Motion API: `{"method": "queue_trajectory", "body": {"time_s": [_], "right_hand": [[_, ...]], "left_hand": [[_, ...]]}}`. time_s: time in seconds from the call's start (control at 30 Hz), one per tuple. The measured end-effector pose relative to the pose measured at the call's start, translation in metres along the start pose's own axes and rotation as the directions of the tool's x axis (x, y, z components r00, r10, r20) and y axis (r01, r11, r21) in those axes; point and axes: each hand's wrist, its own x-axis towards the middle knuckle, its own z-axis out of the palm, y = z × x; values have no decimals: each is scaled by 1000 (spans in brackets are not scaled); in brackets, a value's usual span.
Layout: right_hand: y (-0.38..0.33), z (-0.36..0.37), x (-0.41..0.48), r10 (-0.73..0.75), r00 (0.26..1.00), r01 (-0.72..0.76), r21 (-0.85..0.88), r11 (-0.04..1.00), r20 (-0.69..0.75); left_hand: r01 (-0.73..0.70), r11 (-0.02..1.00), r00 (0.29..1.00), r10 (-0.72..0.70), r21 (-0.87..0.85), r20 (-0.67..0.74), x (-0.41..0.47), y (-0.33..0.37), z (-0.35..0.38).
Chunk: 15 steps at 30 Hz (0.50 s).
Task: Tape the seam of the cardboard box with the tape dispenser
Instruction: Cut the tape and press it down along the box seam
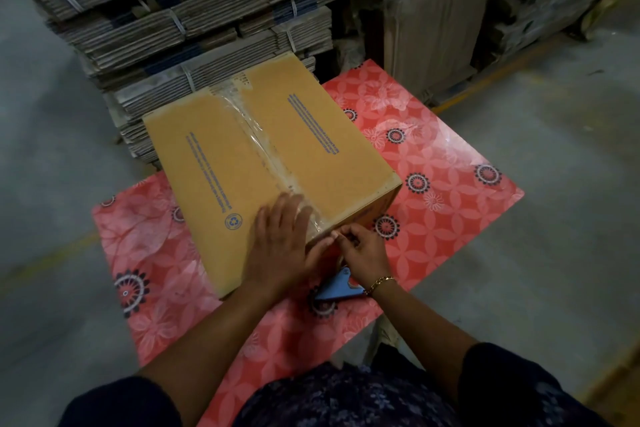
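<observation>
The left hand (280, 239) lies flat and open, fingers spread, pressing the clear tape (256, 135) down at the near end of the cardboard box (270, 163). Just beside it, the right hand (363, 253) curls around the blue tape dispenser (341, 288) at the box's near edge, fingertips pinched at the tape. The tape runs along the centre seam of the box top. The box rests on a table (450, 184) with a red floral cover. Bundled flat cartons (194, 21) stand behind it.
</observation>
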Motion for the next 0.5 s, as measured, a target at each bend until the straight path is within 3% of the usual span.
{"method": "queue_trajectory", "body": {"time_s": [0.13, 0.3, 0.37, 0.5], "right_hand": [[-7, 0, 1, -13, 1000, 8, -188, 982, -27], [-3, -24, 6, -4, 993, -58, -523, 850, -117], [-5, -41, 9, -189, 978, 103, -577, 810, -92], [-27, -61, 22, -499, 863, 423, -651, 630, 77]], "left_hand": [[45, 996, 993, -53, 76, 109, 7, 2, 5], [28, 993, 993, -41, 112, 114, 8, 2, 9], [21, 992, 993, -35, 123, 114, 10, 2, 11], [9, 990, 982, -35, 140, 186, 10, -1, 14]]}}
